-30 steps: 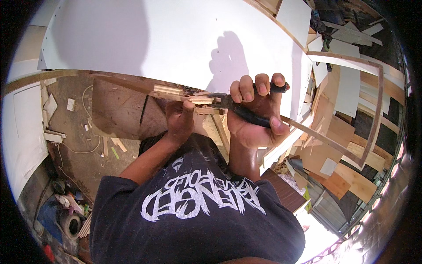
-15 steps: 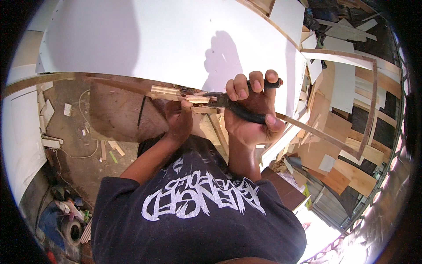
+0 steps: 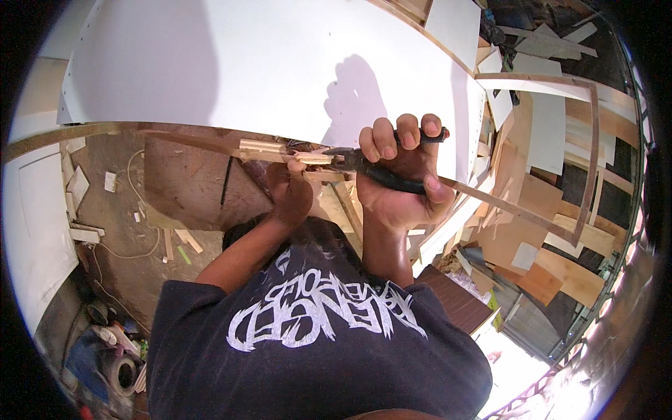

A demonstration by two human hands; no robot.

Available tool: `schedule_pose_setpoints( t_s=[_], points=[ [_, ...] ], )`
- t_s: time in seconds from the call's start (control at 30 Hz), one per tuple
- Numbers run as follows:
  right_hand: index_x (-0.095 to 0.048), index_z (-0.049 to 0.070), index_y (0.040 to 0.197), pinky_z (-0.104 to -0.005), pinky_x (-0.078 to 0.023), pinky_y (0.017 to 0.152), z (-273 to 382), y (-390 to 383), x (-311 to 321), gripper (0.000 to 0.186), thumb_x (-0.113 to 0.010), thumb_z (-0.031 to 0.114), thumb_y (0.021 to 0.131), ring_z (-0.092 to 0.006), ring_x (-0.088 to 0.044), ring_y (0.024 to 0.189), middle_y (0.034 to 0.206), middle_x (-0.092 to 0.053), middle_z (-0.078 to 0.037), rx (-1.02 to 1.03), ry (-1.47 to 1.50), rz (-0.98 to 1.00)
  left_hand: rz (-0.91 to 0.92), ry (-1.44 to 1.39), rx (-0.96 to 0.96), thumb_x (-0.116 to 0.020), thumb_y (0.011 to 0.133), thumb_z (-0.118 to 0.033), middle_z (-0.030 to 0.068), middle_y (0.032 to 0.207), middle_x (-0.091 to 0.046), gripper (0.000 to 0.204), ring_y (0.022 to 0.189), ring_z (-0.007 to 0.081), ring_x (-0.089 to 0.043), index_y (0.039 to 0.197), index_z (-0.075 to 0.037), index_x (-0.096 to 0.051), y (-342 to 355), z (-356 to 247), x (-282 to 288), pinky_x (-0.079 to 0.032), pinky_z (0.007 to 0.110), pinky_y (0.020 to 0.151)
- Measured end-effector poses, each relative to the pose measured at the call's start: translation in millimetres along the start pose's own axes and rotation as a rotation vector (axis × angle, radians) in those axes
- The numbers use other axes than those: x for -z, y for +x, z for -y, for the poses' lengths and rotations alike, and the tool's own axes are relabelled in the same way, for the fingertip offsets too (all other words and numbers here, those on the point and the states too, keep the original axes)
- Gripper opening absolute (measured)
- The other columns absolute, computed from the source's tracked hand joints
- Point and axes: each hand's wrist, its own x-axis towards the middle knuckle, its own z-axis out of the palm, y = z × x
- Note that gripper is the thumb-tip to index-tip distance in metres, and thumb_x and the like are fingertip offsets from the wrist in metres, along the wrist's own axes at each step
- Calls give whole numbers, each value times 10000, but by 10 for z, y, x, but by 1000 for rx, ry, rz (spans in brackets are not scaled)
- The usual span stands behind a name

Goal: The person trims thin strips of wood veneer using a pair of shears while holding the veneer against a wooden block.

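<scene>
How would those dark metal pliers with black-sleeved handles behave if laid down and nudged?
The dark metal pliers with black-sleeved handles in the right hand probably feel rigid and head-heavy, given the metal head. They seem unlikely to roll, because the handles splay apart.

The left forearm slants inward to the left hand, whose thumb stretches forward; the right forearm reaches nearly straight ahead, the right hand gripping with curled fingers.

A panel spans the upper middle, pliers right of the left hand at centre, a cable on the floor at left.
</scene>
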Motion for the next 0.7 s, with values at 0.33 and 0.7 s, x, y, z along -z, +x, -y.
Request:
schedule_pose_setpoints(
  t_s=[0.33,0.7],
  points=[
    [-354,107,1446,-436,-450,905,-77,-146,-167,841,-634,324,684,-268,-511,1013,1085,-471,-107,193,-125,-95,17,-421,350,-528,1049,-414,-5,667,-569,505,606,115,-503,770,3,-578,92,-264,16,-451,334,586],
    [-420,172,1392,-366,-419,761,-134,-170,-77,713,-627,286,719,-199,-462,864,993,-459,-62,238,-143,21,39,664,-423,-603,1023,-193,42,888,-604,183,775,170,-588,1038,-11,-617,-28,241,96,-474,314,705]
  ],
)
